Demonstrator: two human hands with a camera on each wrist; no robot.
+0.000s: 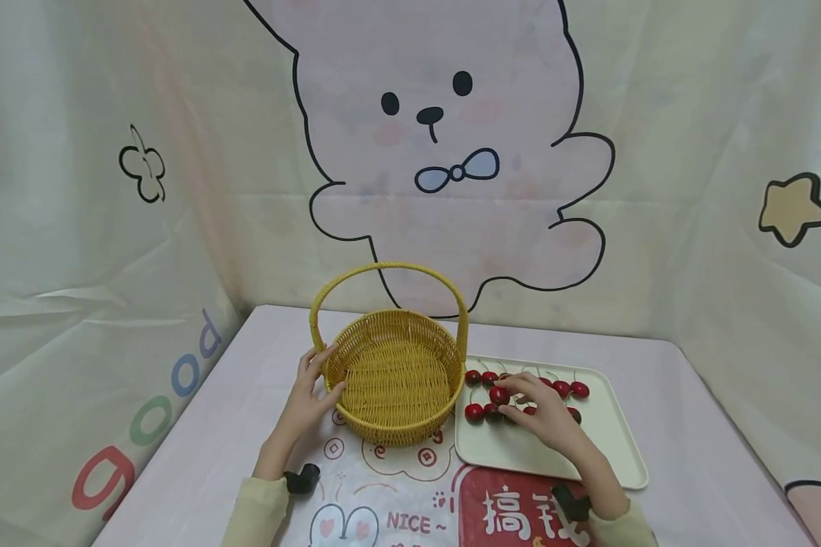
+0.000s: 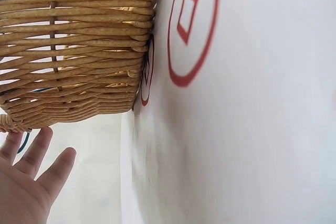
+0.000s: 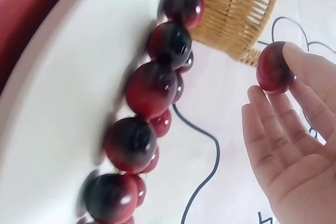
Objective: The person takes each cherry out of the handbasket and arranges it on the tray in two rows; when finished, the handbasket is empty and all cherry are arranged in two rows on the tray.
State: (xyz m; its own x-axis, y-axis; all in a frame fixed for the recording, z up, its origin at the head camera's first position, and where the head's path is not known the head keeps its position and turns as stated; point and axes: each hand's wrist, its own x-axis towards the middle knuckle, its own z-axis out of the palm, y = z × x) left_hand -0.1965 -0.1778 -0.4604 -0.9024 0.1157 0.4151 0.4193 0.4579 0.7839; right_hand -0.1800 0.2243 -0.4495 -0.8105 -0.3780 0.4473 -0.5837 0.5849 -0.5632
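Observation:
A yellow wicker basket (image 1: 397, 380) with a tall arched handle stands on the table, nothing inside it. At its left rim rests my left hand (image 1: 309, 403), fingers spread, thumb over the edge; the left wrist view shows the fingers (image 2: 58, 174) against the woven side. Between thumb and fingertips my right hand (image 1: 543, 414) pinches a dark red cherry (image 3: 275, 67), held above the cream tray (image 1: 520, 448). Two rows of cherries (image 1: 474, 413) lie on that tray, partly hidden behind the right hand.
The tray stands close against the basket's right side. A printed white and red mat (image 1: 410, 501) covers the table's front middle. Behind the table hangs a pale cloth (image 1: 438, 228) with a cartoon bear.

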